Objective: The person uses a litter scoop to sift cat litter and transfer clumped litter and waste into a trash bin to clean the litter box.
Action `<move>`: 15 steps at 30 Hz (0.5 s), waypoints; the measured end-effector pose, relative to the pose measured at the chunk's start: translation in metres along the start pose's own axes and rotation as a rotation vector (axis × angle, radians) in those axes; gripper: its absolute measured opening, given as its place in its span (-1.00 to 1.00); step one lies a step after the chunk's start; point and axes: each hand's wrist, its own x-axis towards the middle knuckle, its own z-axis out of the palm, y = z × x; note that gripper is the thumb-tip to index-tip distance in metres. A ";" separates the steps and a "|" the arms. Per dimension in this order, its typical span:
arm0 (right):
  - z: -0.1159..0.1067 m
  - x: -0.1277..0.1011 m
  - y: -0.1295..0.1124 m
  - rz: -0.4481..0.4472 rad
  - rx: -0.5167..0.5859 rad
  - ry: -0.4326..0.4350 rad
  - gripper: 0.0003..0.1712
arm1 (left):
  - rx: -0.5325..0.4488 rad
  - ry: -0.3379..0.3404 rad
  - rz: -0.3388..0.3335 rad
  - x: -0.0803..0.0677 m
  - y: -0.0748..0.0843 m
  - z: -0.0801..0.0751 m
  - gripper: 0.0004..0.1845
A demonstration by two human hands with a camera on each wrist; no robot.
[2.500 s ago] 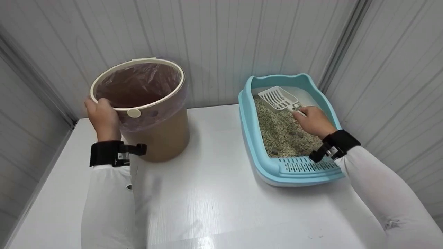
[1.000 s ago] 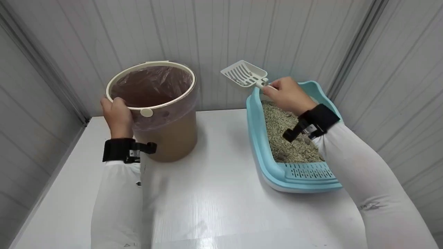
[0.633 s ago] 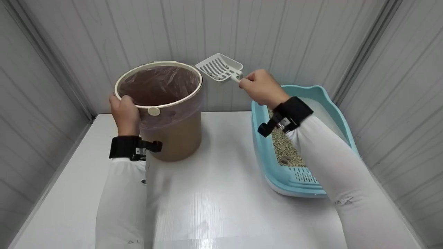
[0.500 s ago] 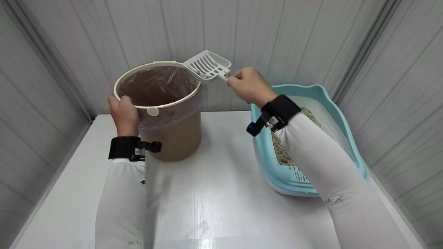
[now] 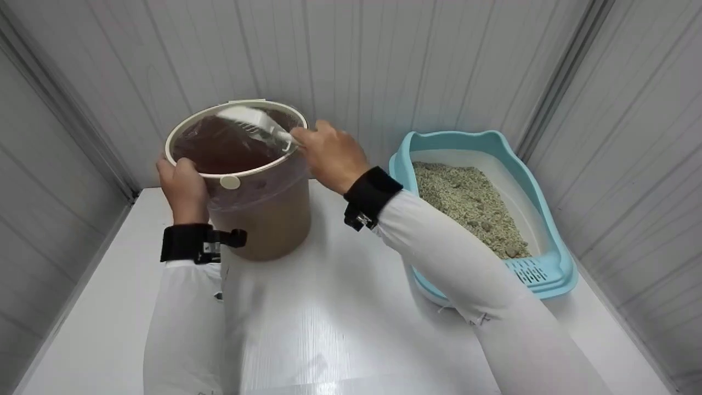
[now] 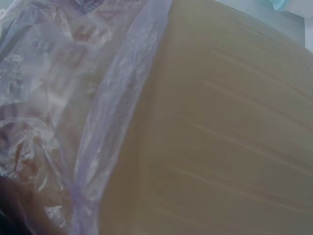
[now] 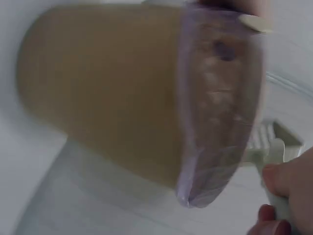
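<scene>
A tan bin [image 5: 260,222] lined with a purplish plastic bag stands at the back left of the white table [image 5: 340,323]. My left hand [image 5: 182,186] grips its cream rim on the near left side. My right hand [image 5: 329,153] holds the handle of a white slotted scoop [image 5: 249,123], turned over above the bin's opening. The left wrist view is filled by the bin's wall [image 6: 220,132] and the bag's edge [image 6: 98,122]. In the right wrist view the bin [image 7: 117,93] lies sideways and my fingers [image 7: 288,181] pinch the scoop handle [image 7: 274,152].
A light blue litter tray [image 5: 554,274] with grey-green litter [image 5: 466,203] and a few dark clumps sits at the right. Ribbed white walls close in behind and on both sides. Bare table lies in front of the bin and tray.
My right hand lifted the scoop out of the litter tray, carried it left over the bin and tipped it over. The left hand stayed on the bin's rim.
</scene>
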 end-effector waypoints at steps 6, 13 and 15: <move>0.009 -0.006 -0.007 -0.175 -0.329 0.236 -0.69 | 0.026 -0.001 0.002 0.000 0.004 0.002 -0.30; 0.011 -0.007 -0.004 -0.178 -0.271 0.220 -0.73 | 0.039 0.008 0.008 0.002 0.000 -0.001 -0.32; 0.011 -0.007 -0.003 -0.161 -0.224 0.194 -0.77 | 0.035 0.013 0.010 0.003 -0.001 -0.001 -0.33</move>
